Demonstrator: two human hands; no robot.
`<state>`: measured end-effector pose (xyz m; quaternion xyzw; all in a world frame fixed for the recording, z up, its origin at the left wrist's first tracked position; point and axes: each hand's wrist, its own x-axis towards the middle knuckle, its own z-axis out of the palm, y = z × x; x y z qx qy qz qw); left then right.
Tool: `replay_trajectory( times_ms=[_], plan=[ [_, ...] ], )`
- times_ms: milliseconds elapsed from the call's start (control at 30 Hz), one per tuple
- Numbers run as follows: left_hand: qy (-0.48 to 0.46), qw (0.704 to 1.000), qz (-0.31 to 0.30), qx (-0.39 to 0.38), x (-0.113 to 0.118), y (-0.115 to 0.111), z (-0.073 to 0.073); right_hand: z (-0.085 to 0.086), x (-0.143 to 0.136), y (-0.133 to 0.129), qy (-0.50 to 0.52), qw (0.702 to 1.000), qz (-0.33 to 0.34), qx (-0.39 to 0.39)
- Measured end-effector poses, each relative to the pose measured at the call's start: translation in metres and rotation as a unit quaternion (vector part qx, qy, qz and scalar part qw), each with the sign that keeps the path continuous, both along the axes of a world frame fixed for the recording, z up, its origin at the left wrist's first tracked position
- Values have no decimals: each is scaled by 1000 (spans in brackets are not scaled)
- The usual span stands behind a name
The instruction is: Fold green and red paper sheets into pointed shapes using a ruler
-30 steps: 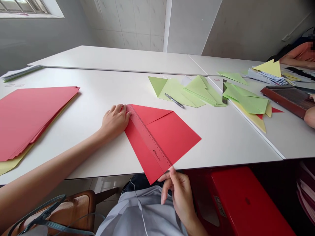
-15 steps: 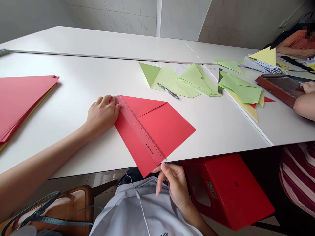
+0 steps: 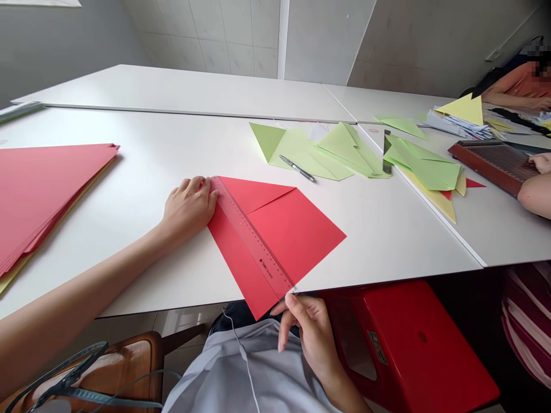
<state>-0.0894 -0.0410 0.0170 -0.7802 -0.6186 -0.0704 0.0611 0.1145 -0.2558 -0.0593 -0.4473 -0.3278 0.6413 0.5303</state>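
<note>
Left hand (image 3: 188,207) flat on the white table (image 3: 142,172), fingers (image 3: 202,186) together, pressing the far end of a clear ruler (image 3: 253,238) and the top corner of a folded red sheet (image 3: 279,235). Right hand (image 3: 312,332) below the table edge, thumb and forefinger pinched on the ruler's near end. Ruler laid along the sheet's diagonal fold, between the two hands. Beyond the left fingertips, well apart: pen (image 3: 297,168) on green papers (image 3: 327,152). Left of the left hand: red paper stack (image 3: 43,189).
</note>
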Motion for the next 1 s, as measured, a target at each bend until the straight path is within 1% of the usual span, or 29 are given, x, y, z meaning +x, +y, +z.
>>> replay_trajectory(
  times_ms=[67,100,133,167,200,267,300,367,400,433,467,500,567,633,667,733,833,867,933,1000],
  plan=[
    [2,1000,2,3,-1,1,-1,5,3,-5,-58,998,4,-20],
    [2,1000,3,5,-2,1,-1,9,5,-9,-109,994,6,-19],
    [2,1000,3,7,-2,1,-2,14,9,-13,-173,985,3,-2],
    [2,1000,2,8,-3,1,-2,21,12,-17,-242,970,-7,34],
    [2,1000,2,10,-3,1,-2,28,16,-20,-306,947,-25,89],
    [0,1000,0,10,-3,0,-2,42,22,-20,-405,883,-68,228],
    [-1,1000,-1,11,-3,0,-2,48,24,-17,-443,842,-81,296],
    [-7,1000,-1,11,-3,0,-2,53,24,-5,-528,747,-66,398],
    [-12,1000,-1,11,-3,0,-2,52,22,2,-575,698,-42,424],
    [-17,1000,0,10,-4,0,-2,49,20,9,-610,659,-19,439],
    [-24,1000,1,10,-5,0,-3,45,18,15,-631,631,-3,450],
    [-33,999,3,8,-6,0,-3,40,15,20,-644,615,6,456],
    [-54,999,3,3,-8,1,-4,31,13,24,-647,603,14,466],
    [-79,997,-2,-3,-11,1,-4,27,13,21,-635,608,13,476],
    [-91,996,-6,-7,-13,1,-3,27,14,19,-623,616,10,481],
    [-115,993,-16,-17,-16,1,-2,31,16,15,-584,647,-1,491],
    [-145,989,-20,-32,-21,2,3,40,24,14,-492,715,-24,495],
    [-154,987,-18,-36,-22,3,4,42,28,15,-464,733,-29,497],
    [-169,985,-9,-40,-25,5,8,43,43,16,-428,747,-37,507],
    [-180,983,-2,-38,-25,6,12,41,65,18,-419,741,-43,523]
  ],
)
